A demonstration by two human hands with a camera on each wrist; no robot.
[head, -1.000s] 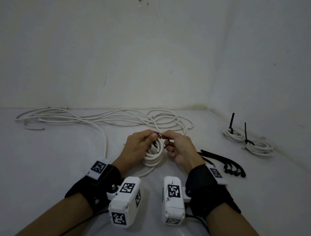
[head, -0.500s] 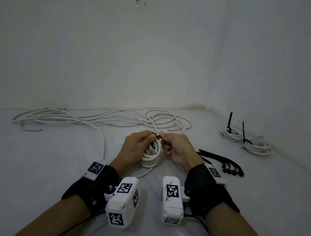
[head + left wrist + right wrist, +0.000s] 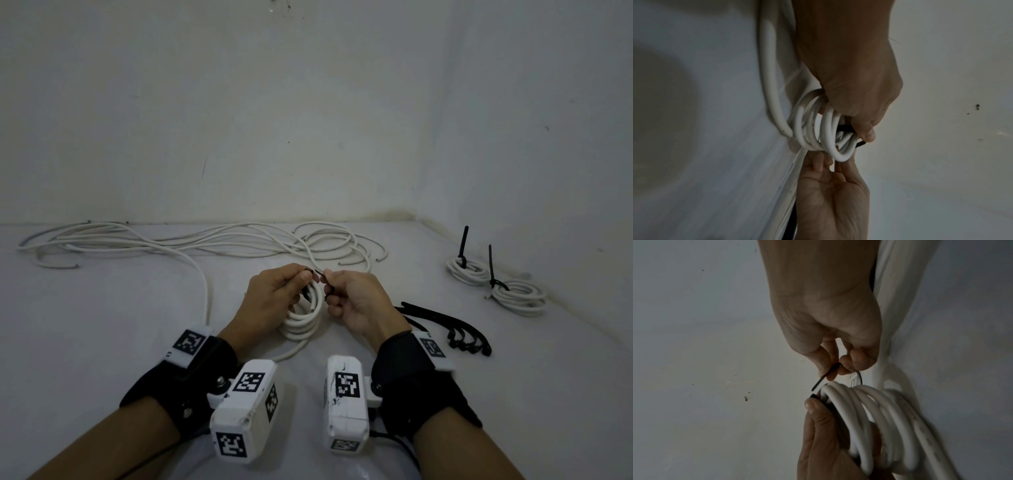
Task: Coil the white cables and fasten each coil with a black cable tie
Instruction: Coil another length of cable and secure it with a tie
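Gripping a white coil [image 3: 305, 317] between them, both hands work at the centre of the counter [image 3: 102, 325]. Left hand [image 3: 274, 296] sits at 9 o'clock of the coil, fingers curled through its loops, thumb and forefinger pinching the head end of a black tie [image 3: 823, 379]. Right hand [image 3: 356, 301] sits at 3 o'clock of the coil, thumb and forefinger pinching the tie's tail. In the right wrist view the tail tip and the head end stand just apart, not joined, at the 12 o'clock edge of the coil. The tie passes round the loops; how far round cannot be told. A free end of the coil's cable trails toward 6 o'clock between the wrists.

Count: one coil in hand; two tied coils [image 3: 496, 286] at 2 o'clock, touching each other near the right wall, each with one black tie tail standing upright. One loose pile of cables [image 3: 212, 243] at 11 to 12 o'clock along the back wall; the number of cables in it cannot be told. One bundle of spare ties [image 3: 455, 330] at 3 o'clock, just beside the right wrist; its count cannot be told.
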